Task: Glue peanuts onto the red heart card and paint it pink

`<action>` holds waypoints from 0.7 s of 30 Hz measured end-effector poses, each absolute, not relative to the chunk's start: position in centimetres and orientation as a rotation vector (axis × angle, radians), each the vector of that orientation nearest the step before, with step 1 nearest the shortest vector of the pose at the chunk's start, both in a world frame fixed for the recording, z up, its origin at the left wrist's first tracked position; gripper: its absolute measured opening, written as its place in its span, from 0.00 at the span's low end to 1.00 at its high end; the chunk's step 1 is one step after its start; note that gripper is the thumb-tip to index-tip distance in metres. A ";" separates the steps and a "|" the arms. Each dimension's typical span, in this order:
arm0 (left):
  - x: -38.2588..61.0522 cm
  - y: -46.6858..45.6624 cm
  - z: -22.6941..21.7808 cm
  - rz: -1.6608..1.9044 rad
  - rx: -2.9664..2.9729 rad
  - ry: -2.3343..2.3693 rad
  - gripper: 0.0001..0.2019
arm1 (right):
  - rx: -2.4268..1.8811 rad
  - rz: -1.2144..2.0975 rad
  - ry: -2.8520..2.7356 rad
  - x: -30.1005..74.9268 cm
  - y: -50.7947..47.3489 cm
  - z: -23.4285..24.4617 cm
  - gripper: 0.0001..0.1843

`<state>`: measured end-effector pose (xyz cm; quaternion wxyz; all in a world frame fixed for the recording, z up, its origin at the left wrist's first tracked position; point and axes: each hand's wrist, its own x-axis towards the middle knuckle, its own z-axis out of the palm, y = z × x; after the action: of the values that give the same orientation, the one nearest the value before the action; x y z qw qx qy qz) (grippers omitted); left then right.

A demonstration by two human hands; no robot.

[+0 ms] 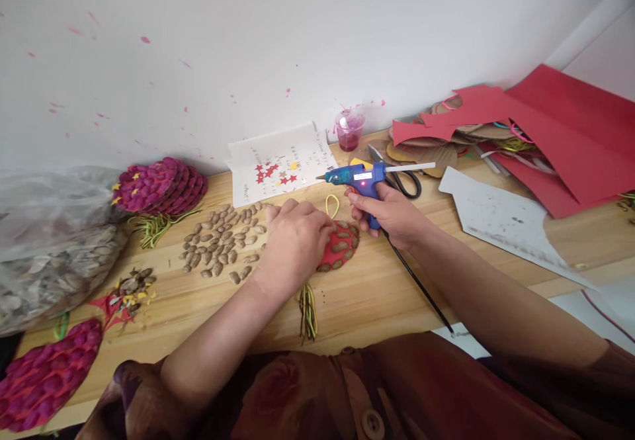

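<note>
My right hand is closed round the handle of a blue hot glue gun, which has a white glue stick in its back and its nozzle pointing left. My left hand has its fingers bent together at the left side of a red paper shape; whatever the fingertips hold is hidden. Brown peanut-like pieces sit on the red shape. A yellow loop sticks out at its top, and a yellow-green and brown tassel lies below. Loose peanut-like pieces are spread left of my left hand.
Behind are a paper sheet with small stars, a cup of pink paint and scissors. Red card is piled at right. Purple-pink finished pieces are stacked at left, near a plastic bag. The gun's black cord runs forward.
</note>
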<state>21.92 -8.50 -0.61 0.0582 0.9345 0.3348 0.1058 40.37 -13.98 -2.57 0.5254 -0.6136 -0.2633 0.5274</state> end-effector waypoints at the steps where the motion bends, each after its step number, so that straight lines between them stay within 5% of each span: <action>1: 21.6 -8.3 -0.6 0.343 2.821 1.028 0.08 | -1.467 1.263 -0.630 40.4 -14.0 -2.6 0.07; 21: 23.4 -8.9 -2.0 0.241 2.843 0.864 0.09 | -1.492 1.258 -0.654 40.3 -14.0 -2.2 0.03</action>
<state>23.40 -8.89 -1.97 0.0802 0.9506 0.2890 0.0807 40.28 -14.00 -2.20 0.5156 -0.6213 -0.2721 0.5236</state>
